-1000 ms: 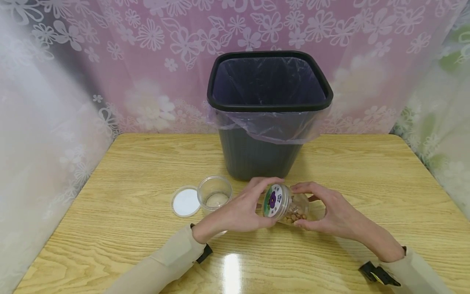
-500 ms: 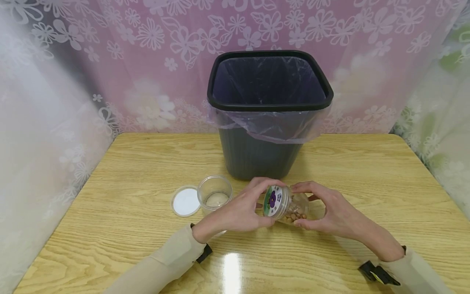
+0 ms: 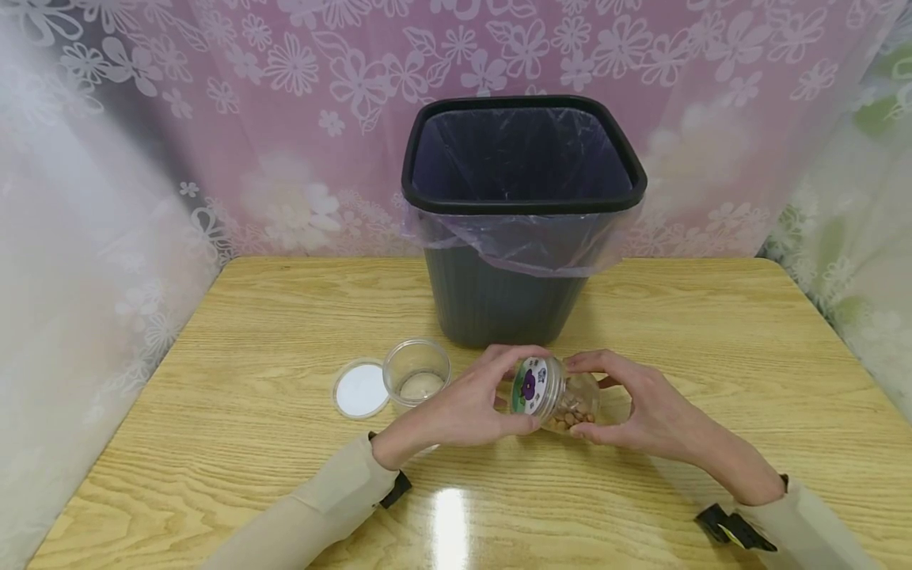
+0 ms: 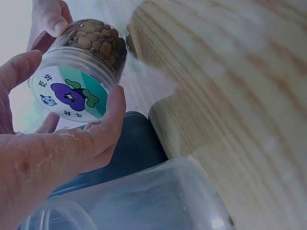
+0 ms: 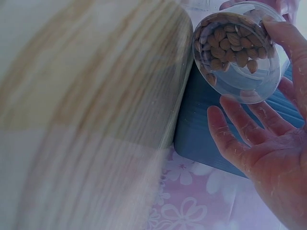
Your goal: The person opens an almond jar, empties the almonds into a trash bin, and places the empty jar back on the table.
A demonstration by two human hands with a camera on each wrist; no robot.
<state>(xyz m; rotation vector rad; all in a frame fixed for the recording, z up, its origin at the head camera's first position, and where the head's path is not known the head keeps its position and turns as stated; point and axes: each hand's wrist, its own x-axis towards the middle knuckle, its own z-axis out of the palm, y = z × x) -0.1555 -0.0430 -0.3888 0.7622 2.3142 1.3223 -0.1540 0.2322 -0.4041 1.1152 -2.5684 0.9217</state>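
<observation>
A clear plastic jar of almonds [image 3: 574, 408] lies tilted between both hands in front of the bin, its lid to the left. The left hand [image 3: 466, 404] grips the lid [image 3: 529, 388], thumb below and fingers over the top. A purple figure on white and green marks that lid's label, plain in the left wrist view. From the other side the right hand [image 3: 651, 412] holds the jar near its base between thumb and fingers. In the right wrist view, almonds show through the jar bottom [image 5: 240, 84]. Left of the hands stands an open clear jar [image 3: 399, 380], partly behind the left wrist.
A white round lid [image 3: 361, 390] lies flat beside the open jar. Behind the hands, a dark bin [image 3: 506, 305] with a thin purplish liner stands on the wooden table [image 3: 285, 332]. Floral curtains [image 3: 306, 142] hang around the table's back and sides.
The label on the lid has turned slightly under the left hand, and the left thumb has shifted a little. The right hand and the jar body stay in place.
</observation>
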